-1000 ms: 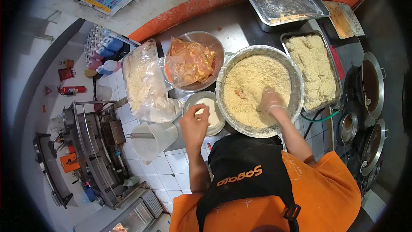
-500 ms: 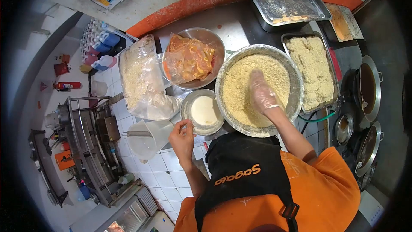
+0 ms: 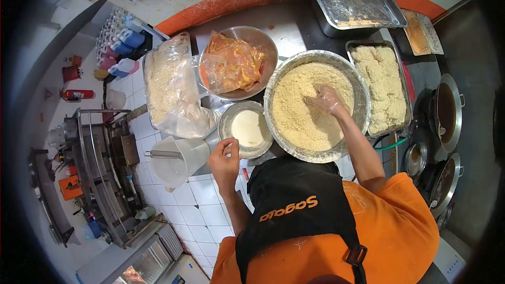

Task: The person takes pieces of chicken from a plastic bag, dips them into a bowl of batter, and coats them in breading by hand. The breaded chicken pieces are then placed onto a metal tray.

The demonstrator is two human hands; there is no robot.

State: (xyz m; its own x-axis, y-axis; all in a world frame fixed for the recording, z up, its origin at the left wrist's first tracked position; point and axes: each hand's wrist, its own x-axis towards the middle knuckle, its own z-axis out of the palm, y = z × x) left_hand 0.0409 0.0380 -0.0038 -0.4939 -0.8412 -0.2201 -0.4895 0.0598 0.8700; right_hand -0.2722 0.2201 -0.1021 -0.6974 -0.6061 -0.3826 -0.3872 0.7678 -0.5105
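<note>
Gloved right hand (image 3: 326, 100) digs bent fingers into crumbs near the centre of the breadcrumb bowl (image 3: 362, 94), grip hidden, well inside every rim. Left hand (image 3: 225, 159), fingertips pinched together, hovers at the 7 o'clock edge of the batter bowl (image 3: 225, 119).

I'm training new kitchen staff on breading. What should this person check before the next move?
1. Right hand gloved: ok.
2. Crumbs in big bowl: ok, deep layer.
3. Batter in small bowl: ok, bottom covered.
4. Left hand free: cannot tell, fingers at the small bowl's rim.
5. Room on tray: not ok, looks full of coated pieces.
6. Piece under right hand: cannot tell, hidden.
</note>
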